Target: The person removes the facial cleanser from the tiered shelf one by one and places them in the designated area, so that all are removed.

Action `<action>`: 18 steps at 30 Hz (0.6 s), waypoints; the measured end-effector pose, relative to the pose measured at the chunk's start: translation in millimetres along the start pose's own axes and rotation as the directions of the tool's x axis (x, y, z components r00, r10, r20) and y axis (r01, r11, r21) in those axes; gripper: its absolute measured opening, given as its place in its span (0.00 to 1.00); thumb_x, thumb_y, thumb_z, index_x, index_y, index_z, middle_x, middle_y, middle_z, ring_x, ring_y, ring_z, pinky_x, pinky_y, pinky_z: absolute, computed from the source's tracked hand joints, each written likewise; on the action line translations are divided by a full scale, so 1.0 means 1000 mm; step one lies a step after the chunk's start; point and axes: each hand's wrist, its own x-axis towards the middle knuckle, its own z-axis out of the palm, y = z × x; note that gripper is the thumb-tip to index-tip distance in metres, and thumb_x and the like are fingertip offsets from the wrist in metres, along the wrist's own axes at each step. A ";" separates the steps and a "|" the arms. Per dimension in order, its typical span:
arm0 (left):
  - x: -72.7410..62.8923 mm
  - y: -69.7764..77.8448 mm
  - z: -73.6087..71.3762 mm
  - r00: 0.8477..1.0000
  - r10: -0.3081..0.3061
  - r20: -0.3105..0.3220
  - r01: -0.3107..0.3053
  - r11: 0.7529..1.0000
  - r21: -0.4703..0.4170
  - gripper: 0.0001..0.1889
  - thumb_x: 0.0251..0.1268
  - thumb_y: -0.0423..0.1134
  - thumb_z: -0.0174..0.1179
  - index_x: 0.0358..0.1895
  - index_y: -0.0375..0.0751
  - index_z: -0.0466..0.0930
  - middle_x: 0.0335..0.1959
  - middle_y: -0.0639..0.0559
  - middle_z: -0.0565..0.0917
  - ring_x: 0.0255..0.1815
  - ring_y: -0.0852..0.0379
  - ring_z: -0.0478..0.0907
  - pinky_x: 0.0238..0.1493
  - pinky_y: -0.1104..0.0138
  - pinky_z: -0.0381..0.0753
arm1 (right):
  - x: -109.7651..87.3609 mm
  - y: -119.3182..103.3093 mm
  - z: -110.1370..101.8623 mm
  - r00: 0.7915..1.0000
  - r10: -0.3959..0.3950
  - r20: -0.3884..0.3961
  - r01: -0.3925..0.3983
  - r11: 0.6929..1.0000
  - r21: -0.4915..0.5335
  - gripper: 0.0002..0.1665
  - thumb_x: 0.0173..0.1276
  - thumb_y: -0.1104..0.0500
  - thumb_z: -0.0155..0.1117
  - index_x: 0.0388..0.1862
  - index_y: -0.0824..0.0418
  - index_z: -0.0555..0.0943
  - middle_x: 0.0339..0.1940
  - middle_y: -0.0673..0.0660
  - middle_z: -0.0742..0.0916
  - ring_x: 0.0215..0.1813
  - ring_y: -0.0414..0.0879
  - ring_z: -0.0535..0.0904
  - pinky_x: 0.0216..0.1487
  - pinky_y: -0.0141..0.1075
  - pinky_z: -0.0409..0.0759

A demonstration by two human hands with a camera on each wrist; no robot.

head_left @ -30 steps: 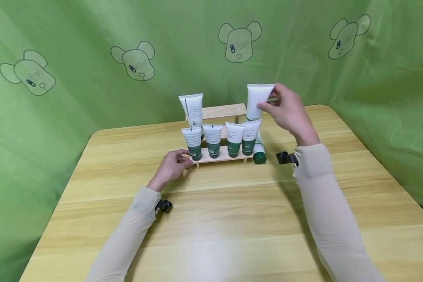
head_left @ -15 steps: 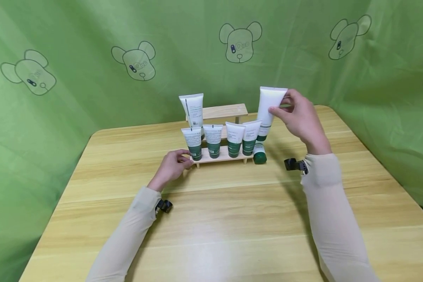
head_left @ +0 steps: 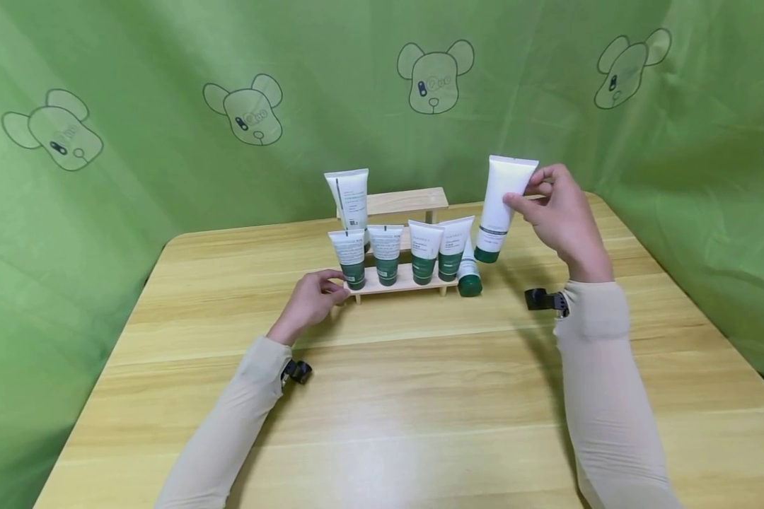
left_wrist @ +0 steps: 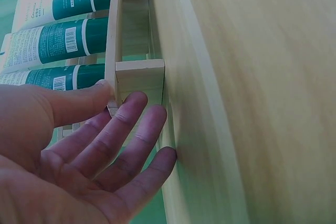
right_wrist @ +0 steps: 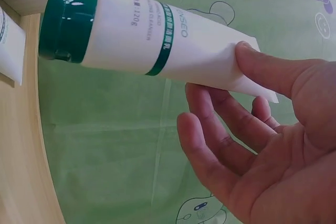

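My right hand [head_left: 563, 219] pinches a large white cleanser tube [right_wrist: 173, 40] near its flat crimped end, thumb on one side and fingers on the other. The tube is raised to the right of a tiered wooden rack [head_left: 397, 283], its green cap [right_wrist: 68, 22] pointing down. With thumb and forefinger, my left hand [head_left: 312, 300] grips the left end of the rack's lowest step; the other fingers extend beside the rack's leg [left_wrist: 142, 74]. Several small green-and-white tubes [head_left: 386, 254] stand on that step. Another large tube [head_left: 350, 201] stands behind them at the left.
A white tube with a green cap [head_left: 470, 285] lies at the rack's right end, partly hidden behind a small tube. The rack's top step [head_left: 407, 201] shows at the back. A green curtain [head_left: 331, 106] hangs behind the wooden table [head_left: 382, 410].
My right hand has carried the large tube to the right, away from the rack, and lower, bringing its green cap into sight. My left hand has stayed at the rack's end.
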 end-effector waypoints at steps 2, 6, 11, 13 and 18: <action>0.001 0.000 0.000 1.000 0.004 0.001 -0.004 1.000 0.001 0.21 0.71 0.38 0.65 0.65 0.41 0.79 0.47 0.42 0.89 0.43 0.48 0.86 0.41 0.64 0.82 | 0.001 0.002 0.000 1.000 0.004 0.007 -0.004 1.000 0.024 0.21 0.75 0.50 0.64 0.56 0.54 0.64 0.65 0.67 0.79 0.54 0.50 0.79 0.46 0.30 0.81; 0.001 -0.001 0.000 1.000 0.014 -0.001 -0.014 1.000 0.001 0.21 0.71 0.37 0.65 0.65 0.40 0.79 0.47 0.42 0.89 0.43 0.48 0.86 0.41 0.64 0.82 | 0.006 0.008 0.000 1.000 0.016 0.023 -0.018 0.998 0.068 0.22 0.76 0.51 0.63 0.57 0.53 0.63 0.63 0.64 0.79 0.53 0.47 0.80 0.45 0.29 0.84; 0.000 -0.001 0.000 1.000 0.014 -0.002 -0.014 1.000 0.002 0.20 0.71 0.37 0.65 0.64 0.40 0.79 0.46 0.42 0.89 0.43 0.47 0.86 0.41 0.64 0.82 | 0.010 0.018 -0.001 0.999 0.028 0.030 -0.030 0.996 0.081 0.22 0.77 0.51 0.62 0.58 0.53 0.62 0.60 0.62 0.79 0.51 0.45 0.80 0.45 0.32 0.86; 0.000 -0.001 0.000 1.000 0.014 -0.003 -0.014 1.000 0.002 0.20 0.71 0.37 0.65 0.64 0.40 0.79 0.46 0.42 0.89 0.43 0.47 0.86 0.40 0.64 0.82 | 0.012 0.021 -0.001 0.999 0.030 0.034 -0.033 0.995 0.090 0.22 0.77 0.51 0.62 0.58 0.53 0.62 0.58 0.61 0.80 0.49 0.45 0.80 0.45 0.33 0.87; 0.001 -0.001 0.000 1.000 0.018 -0.001 -0.018 1.000 0.002 0.20 0.71 0.36 0.65 0.64 0.40 0.79 0.46 0.41 0.89 0.43 0.47 0.86 0.40 0.65 0.82 | 0.017 0.032 0.000 0.998 0.039 0.055 -0.045 0.993 0.110 0.22 0.77 0.51 0.61 0.58 0.54 0.62 0.55 0.61 0.80 0.45 0.44 0.82 0.45 0.36 0.87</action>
